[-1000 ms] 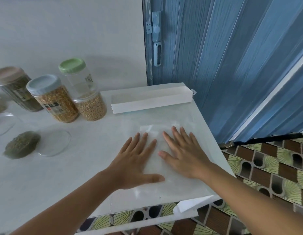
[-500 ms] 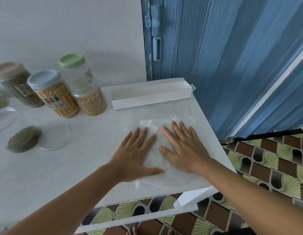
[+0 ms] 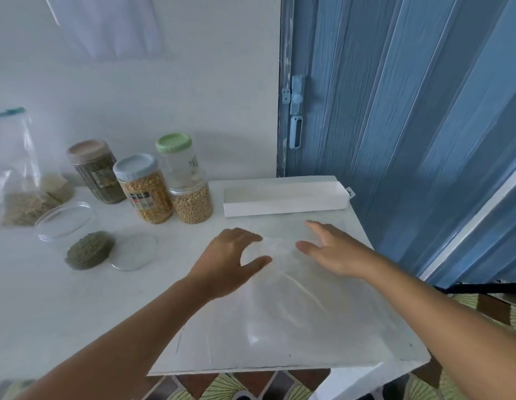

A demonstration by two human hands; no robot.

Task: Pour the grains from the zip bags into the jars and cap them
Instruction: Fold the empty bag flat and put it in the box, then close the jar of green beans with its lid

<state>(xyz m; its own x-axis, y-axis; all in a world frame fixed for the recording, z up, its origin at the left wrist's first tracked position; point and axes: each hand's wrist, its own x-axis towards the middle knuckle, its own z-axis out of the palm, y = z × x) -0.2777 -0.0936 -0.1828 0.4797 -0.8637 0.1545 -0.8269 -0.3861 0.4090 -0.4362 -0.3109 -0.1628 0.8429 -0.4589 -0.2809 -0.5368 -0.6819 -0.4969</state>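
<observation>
An empty clear zip bag [image 3: 280, 301] lies flat on the white table [image 3: 49, 307] near its right front corner. My left hand [image 3: 228, 258] rests on the bag's far left part with arched fingers and the thumb spread. My right hand [image 3: 334, 249] lies on the bag's far right part, fingers nearly straight. Three capped jars stand at the back: a brown-lidded jar [image 3: 93, 171] of dark grains, a blue-lidded jar [image 3: 143, 189] of corn and a green-lidded jar [image 3: 186, 180] part full of pale beans. A clear jar [image 3: 75, 235] lies on its side holding green grains, its clear lid [image 3: 134, 252] beside it.
A zip bag with grains [image 3: 14, 180] stands at the far left against the wall. A long white open box [image 3: 285, 197] lies just beyond my hands. A blue folding door [image 3: 395, 125] stands at the right, and patterned floor tiles [image 3: 508, 313] show past the table edges.
My head has drawn back and tilted up, so more wall and table show. Both hands have spread apart on the bag, and the left fingers have gone from flat to arched.
</observation>
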